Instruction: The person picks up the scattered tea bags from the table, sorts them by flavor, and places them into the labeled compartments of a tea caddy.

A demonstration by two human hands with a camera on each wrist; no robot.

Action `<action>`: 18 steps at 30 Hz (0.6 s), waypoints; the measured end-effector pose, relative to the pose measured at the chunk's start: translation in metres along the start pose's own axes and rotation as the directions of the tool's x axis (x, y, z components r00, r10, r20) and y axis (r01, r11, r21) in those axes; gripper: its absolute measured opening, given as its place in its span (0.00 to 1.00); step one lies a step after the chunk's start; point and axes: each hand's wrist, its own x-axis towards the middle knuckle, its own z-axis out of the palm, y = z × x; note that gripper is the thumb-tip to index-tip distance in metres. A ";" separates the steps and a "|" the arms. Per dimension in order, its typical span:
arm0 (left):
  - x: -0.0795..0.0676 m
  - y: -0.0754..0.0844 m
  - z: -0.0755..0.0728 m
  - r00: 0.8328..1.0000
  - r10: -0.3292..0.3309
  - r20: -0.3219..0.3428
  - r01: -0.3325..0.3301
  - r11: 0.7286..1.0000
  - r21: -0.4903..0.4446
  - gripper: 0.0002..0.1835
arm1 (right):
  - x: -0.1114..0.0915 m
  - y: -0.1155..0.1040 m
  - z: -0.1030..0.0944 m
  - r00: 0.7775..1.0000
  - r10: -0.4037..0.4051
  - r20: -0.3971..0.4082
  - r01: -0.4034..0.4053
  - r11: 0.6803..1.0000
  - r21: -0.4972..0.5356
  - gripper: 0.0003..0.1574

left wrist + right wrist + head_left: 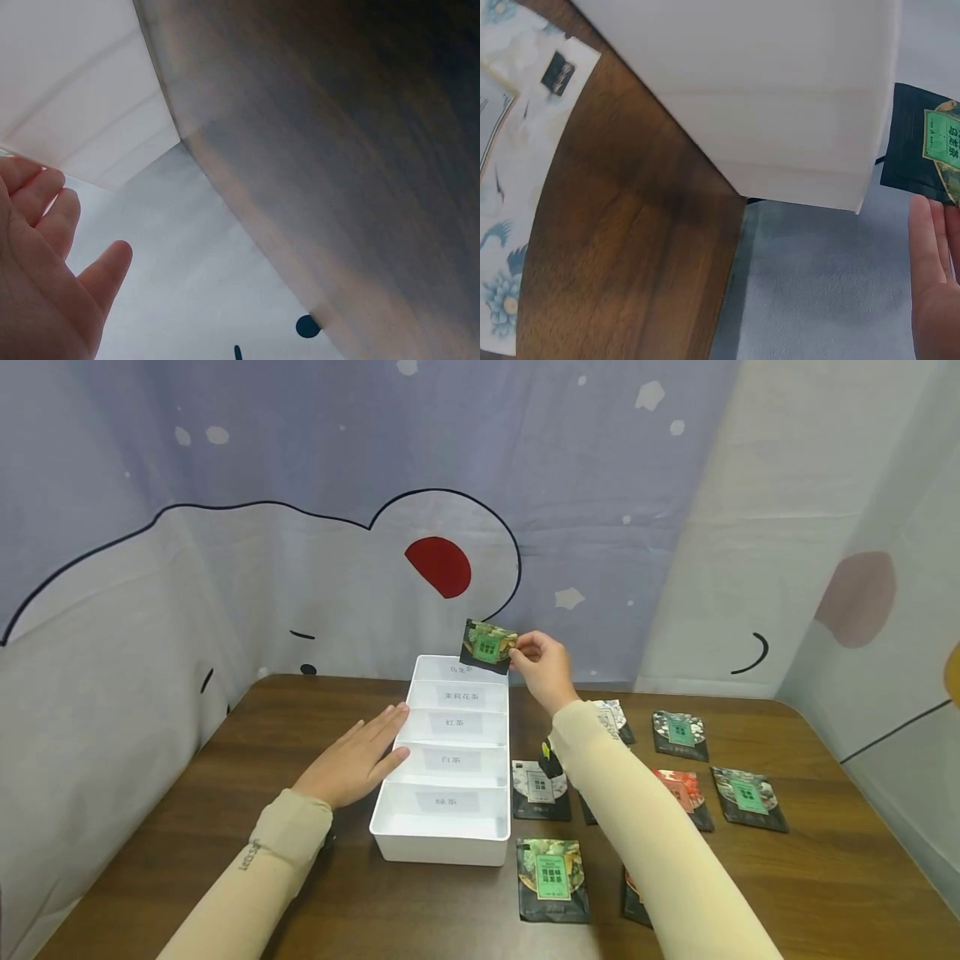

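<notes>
A long white box (441, 850), split into several labelled compartments, stands on the wooden table. Over its farthest compartment, my right hand (547, 672) pinches a black and green tea packet (486, 647) by its right edge. The packet is tilted, with its green label facing me. In the right wrist view the same packet (915, 150) shows beyond the box's side wall. My left hand (358, 760) rests its straight fingers against the box's left rim. The left wrist view shows those fingertips (49, 184) at the rim, with the thumb spread away.
Right of the box lie a white-and-black packet (540, 792) and another green-labelled one (552, 881). Farther right are red (684, 797) and dark packets (750, 800), (680, 735). My right forearm partly covers several. A patterned curtain (300, 585) hangs behind the table.
</notes>
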 end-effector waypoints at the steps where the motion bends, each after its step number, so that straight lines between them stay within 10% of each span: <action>1: 0.000 0.000 0.000 1.000 -0.001 0.001 0.001 1.000 0.000 0.38 | 0.000 0.001 0.000 1.000 -0.007 0.000 0.007 1.000 -0.026 0.07; 18: 0.000 -0.001 0.000 1.000 -0.005 0.009 0.005 1.000 -0.020 0.38 | 0.001 0.008 0.007 0.998 -0.045 0.034 0.051 0.973 -0.224 0.05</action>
